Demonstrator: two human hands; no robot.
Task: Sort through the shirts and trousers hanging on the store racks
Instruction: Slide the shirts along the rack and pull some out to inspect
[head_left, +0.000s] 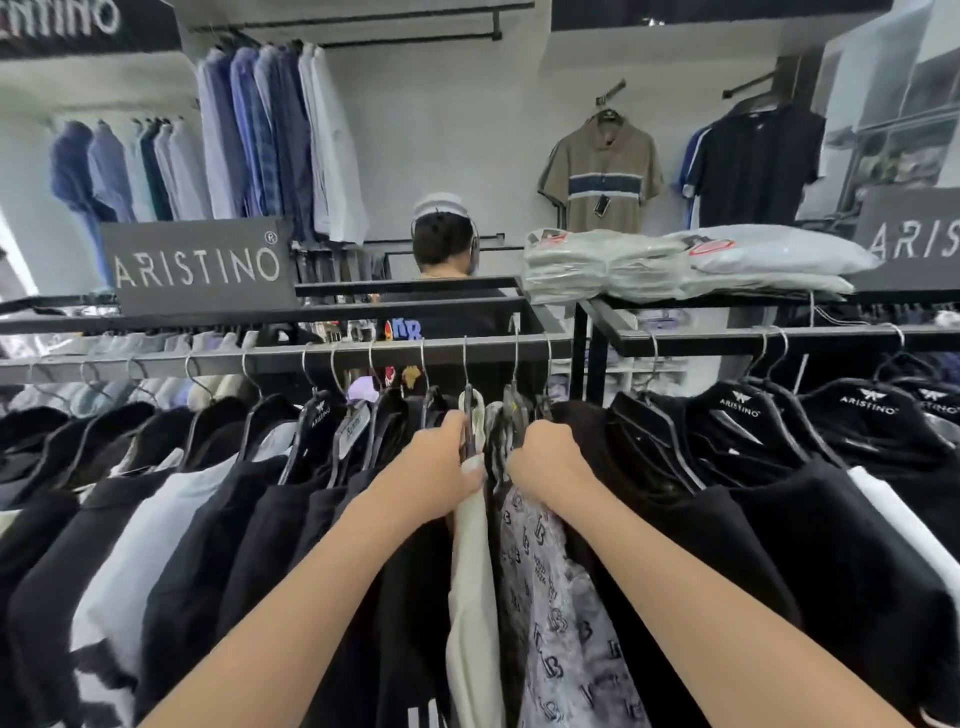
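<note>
The fingers of the left hand (440, 464) were curled into the hanging clothes, closed around the shoulder of a cream shirt (471, 571) near its hanger; the fingertips themselves were buried in fabric. The right hand (549, 461) was likewise curled shut, its fingers hooked over the top of a grey patterned shirt (558, 613) just beside the cream one. The two hands sat close together, with only a narrow gap of hangers between them, and both bare forearms reached in from below.

The two shirts hung near the middle of a crowded rail (291, 358), packed among black shirts (769, 525) to the right and black, white and pale blue ones to the left. Beyond the rail stood a grey sign (195, 265), a person's head (441, 239) seen from behind, and a stack of bagged clothes (675, 262) on the next rack's top. Blue shirts (270, 140) and a tan striped polo (602, 174) hung on the back wall.
</note>
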